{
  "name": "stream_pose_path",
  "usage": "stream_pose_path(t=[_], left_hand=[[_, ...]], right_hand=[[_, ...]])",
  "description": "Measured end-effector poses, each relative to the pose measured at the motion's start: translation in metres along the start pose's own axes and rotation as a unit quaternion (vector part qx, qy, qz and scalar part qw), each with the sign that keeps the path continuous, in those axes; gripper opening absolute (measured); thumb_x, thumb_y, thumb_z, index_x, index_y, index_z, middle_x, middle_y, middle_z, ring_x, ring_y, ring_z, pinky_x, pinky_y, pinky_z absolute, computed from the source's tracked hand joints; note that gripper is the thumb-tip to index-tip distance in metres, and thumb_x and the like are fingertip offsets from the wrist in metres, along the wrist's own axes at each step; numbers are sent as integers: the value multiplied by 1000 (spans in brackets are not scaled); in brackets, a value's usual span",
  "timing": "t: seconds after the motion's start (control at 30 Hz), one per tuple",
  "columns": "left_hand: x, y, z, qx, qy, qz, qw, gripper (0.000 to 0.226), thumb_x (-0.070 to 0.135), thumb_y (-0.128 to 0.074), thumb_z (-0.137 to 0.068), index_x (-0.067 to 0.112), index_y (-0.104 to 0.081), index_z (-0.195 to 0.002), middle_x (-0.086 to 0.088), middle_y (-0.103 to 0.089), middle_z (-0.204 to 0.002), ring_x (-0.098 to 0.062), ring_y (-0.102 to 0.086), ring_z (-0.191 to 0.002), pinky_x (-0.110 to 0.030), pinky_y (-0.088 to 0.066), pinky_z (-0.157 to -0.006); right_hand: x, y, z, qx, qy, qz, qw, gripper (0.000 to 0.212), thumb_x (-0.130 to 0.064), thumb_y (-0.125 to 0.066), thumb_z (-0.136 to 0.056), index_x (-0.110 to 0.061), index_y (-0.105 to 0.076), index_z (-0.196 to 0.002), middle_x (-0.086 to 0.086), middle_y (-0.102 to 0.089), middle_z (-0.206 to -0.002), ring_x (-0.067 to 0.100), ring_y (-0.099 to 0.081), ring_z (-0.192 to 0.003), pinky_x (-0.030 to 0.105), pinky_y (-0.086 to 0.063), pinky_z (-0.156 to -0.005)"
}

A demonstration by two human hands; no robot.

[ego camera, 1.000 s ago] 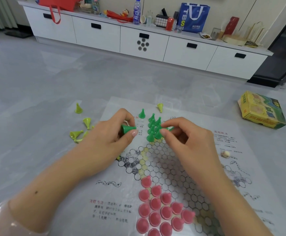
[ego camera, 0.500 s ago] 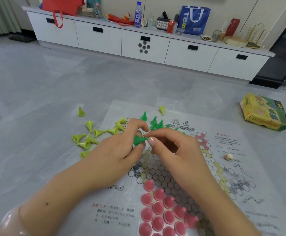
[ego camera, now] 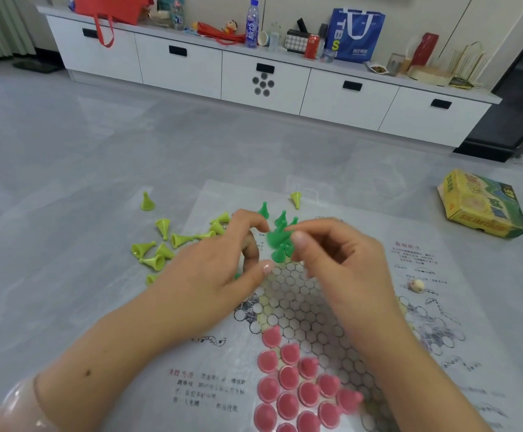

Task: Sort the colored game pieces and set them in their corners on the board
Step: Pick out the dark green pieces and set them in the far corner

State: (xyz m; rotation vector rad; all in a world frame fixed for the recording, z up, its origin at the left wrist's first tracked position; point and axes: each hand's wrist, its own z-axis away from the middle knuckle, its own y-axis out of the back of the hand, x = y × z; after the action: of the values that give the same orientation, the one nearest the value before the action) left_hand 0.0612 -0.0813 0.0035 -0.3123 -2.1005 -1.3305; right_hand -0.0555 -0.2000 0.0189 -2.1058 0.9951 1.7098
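Note:
The paper game board (ego camera: 409,232) lies flat on the grey floor. Several pink pieces (ego camera: 288,378) fill its near corner. At the far corner stand several dark green pieces (ego camera: 280,218). My right hand (ego camera: 341,263) pinches one dark green piece (ego camera: 275,238) just above that cluster. Close on its left, my left hand (ego camera: 210,275) has loosely curled fingers, thumb and forefinger apart, with nothing plainly between them. A speck of green shows under its palm. Several yellow-green pieces (ego camera: 160,244) lie scattered, mostly off the board's left edge.
A yellow and green game box (ego camera: 481,207) lies on the floor at the right. A small pale die (ego camera: 416,285) rests on the board's right side. A long white cabinet (ego camera: 263,79) with bags and bottles lines the far wall.
The dark green piece went from my left hand's pinch into my right hand's fingers. Both hands then moved up to the green cluster, and my left hand let go.

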Motion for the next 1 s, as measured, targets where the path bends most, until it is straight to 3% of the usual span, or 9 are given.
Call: stream_pose_path(t=[0.13, 0.23, 0.3, 0.4, 0.5, 0.6, 0.77, 1.0], left_hand=[[-6, 5, -2, 61, 40, 14, 997, 26, 25, -39, -77, 43, -28, -91, 19, -49, -88, -2, -47, -73, -16, -37, -64], [-10, 8, -3, 91, 69, 9, 993, 26, 17, -32, -67, 35, -32, -85, 12, -46, -83, -5, -44, -81, -23, -37, -70], [-11, 9, -3, 107, 72, 13, 992, 22, 15, -29, -68, 31, -34, -83, 4, -43, -74, -11, -41, -71, -31, -35, -64], [-9, 9, -4, 112, 77, 19, 991, 19, 15, -28, -71, 26, -37, -84, 1, -40, -68, -14, -37, -64, -33, -32, -59], [-7, 8, -4, 101, 80, 21, 991, 22, 11, -29, -74, 21, -41, -90, -6, -46, -74, -13, -37, -66, -27, -32, -61], [-5, 7, -5, 81, 88, 21, 993, 26, -3, -34, -83, 18, -42, -97, -7, -50, -85, -10, -38, -66, -21, -34, -64], [-1, 9, -5, 83, 107, 29, 990, 27, 0, -33, -87, 21, -42, -102, -11, -52, -87, -15, -42, -65, -33, -39, -67], [-2, 10, -4, 78, 107, 17, 991, 27, -1, -36, -88, 20, -42, -103, -14, -53, -87, -16, -40, -65, -29, -33, -64]], right_hand=[[10, 20, -7, 115, -11, 109, 987, 15, -21, -60, -86, -33, -64, -78, -16, -64, -68, -7, -56, -63, 8, -46, -61], [17, 21, -8, 95, -4, 239, 966, 15, -22, -57, -88, -32, -57, -77, -20, -58, -69, -10, -56, -70, 4, -42, -63], [20, 20, -8, 72, 15, 323, 944, 9, -22, -55, -90, -26, -58, -82, -18, -58, -69, -3, -57, -67, 10, -44, -59], [23, 18, -7, 33, 28, 391, 919, 9, -21, -52, -91, -17, -60, -90, -6, -62, -71, 8, -57, -66, 24, -46, -60], [24, 17, -8, 8, 27, 418, 908, 9, -19, -51, -92, -15, -60, -89, -4, -63, -73, 11, -55, -67, 22, -43, -60], [25, 18, -8, 3, 26, 429, 903, 9, -18, -52, -91, -15, -60, -89, -6, -59, -70, 2, -49, -63, 15, -37, -56], [28, 18, -9, 0, 26, 440, 897, 8, -17, -55, -90, -15, -62, -87, -8, -58, -72, 1, -48, -63, 10, -34, -57], [30, 18, -10, -7, 22, 450, 893, 9, -18, -54, -90, -15, -62, -89, -6, -60, -74, 8, -52, -66, 12, -35, -58]])
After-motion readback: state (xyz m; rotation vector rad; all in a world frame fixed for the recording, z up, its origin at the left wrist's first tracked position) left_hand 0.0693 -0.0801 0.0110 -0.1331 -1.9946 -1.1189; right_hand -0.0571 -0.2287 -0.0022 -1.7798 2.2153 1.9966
